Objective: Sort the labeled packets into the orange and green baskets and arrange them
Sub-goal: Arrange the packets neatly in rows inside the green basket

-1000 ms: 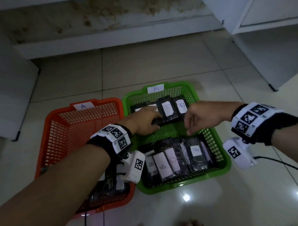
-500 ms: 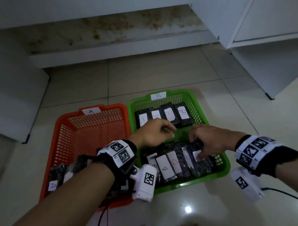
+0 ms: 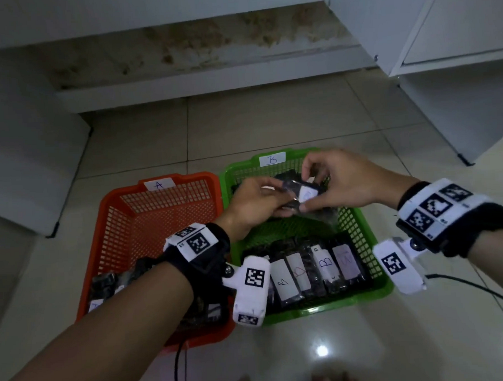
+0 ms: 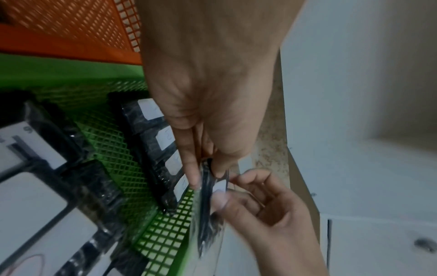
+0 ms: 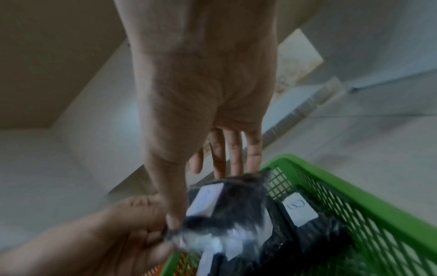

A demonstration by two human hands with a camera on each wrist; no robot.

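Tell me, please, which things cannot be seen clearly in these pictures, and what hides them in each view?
- Letter on the held packet: head view too small, right wrist view blurred by motion.
- Packets in the orange basket: head view, the left forearm and wrist camera cover most of them.
- Far row in the green basket: head view, hidden behind the left hand and right hand.
- Near-row labels: left wrist view, cut off by the left edge.

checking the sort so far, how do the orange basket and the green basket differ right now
The orange basket carries an A tag on its far rim; the green basket carries a B tag. The orange basket holds packets only at its near end, while the green basket has a row at each end. Both hands, left hand and right hand, hold a packet above the green basket, none above the orange. Both are mesh-walled plastic baskets, side by side on the tiled floor.
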